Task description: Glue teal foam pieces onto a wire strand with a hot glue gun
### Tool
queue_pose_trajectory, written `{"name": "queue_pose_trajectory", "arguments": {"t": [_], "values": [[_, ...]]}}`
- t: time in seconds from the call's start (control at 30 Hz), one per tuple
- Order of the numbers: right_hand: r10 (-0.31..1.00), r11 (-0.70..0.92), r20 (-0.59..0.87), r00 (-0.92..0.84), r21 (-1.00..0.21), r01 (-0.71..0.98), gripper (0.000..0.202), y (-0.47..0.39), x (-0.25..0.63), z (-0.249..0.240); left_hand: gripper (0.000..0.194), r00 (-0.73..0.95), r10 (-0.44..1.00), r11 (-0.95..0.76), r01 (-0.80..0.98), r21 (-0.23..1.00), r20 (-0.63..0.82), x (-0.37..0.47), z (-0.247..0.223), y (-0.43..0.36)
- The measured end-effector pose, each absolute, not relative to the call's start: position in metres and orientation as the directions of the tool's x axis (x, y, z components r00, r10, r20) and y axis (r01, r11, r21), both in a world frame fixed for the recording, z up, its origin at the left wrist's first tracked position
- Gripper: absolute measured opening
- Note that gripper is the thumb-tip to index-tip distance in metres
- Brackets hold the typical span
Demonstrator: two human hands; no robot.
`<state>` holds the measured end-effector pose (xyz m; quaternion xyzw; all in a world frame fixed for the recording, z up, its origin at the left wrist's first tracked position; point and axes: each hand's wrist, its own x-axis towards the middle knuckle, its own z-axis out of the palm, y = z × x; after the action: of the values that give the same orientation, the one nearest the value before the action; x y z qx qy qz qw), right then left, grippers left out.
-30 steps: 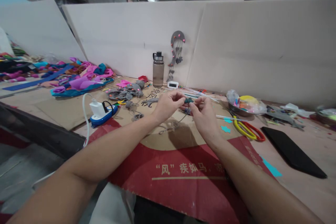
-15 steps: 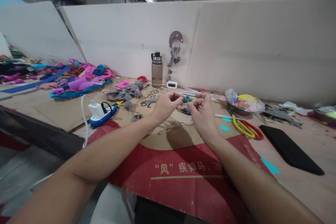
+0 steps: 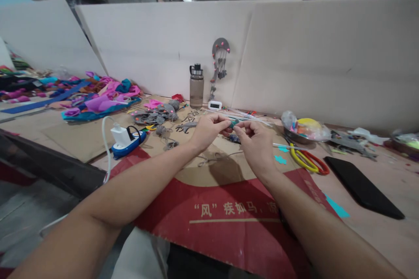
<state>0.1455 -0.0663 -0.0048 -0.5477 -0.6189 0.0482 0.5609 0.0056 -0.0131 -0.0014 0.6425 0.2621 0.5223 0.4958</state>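
A small dark teal piece, perhaps felt (image 3: pixel 234 123), is pinched between my two hands above the cardboard sheet. My left hand (image 3: pixel 212 130) grips its left side with thumb and forefinger. On its right side, the fingertips of my right hand (image 3: pixel 256 143) close on it. Its exact shape is too small to make out. A grey cord (image 3: pixel 212 159) lies curled on the red and brown cardboard (image 3: pixel 235 235) beneath the hands. Just under the fingers shows a small dark blue object (image 3: pixel 233 138), partly covered.
A water bottle (image 3: pixel 196 87) and a small white clock (image 3: pixel 214 105) stand at the back. Yellow and red handled scissors (image 3: pixel 307 160), a black phone (image 3: pixel 362 186) and a bowl (image 3: pixel 303 136) lie right. A blue power strip (image 3: pixel 129 146) and grey felt pieces (image 3: pixel 153 114) lie left.
My right hand's fingers have curled in closer to the left hand. The teal piece looks more folded and bunched, with less of it showing.
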Motion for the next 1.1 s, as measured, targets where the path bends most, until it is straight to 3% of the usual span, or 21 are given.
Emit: {"name": "queue_pose_trajectory", "arguments": {"t": [0.33,1.1], "values": [[0.754,0.373,0.601,0.264,-0.723,0.582,0.018,-0.0638,0.1459,-0.008,0.016,0.338,0.85,-0.376,-0.146,0.915,0.403,0.0054,-0.0017,-0.0124],[0.748,0.352,0.609,0.263,-0.701,0.621,0.017,-0.066,0.1462,-0.0057,0.017,0.357,0.833,-0.397,-0.146,0.906,0.423,0.0073,-0.0042,-0.0096]]}}
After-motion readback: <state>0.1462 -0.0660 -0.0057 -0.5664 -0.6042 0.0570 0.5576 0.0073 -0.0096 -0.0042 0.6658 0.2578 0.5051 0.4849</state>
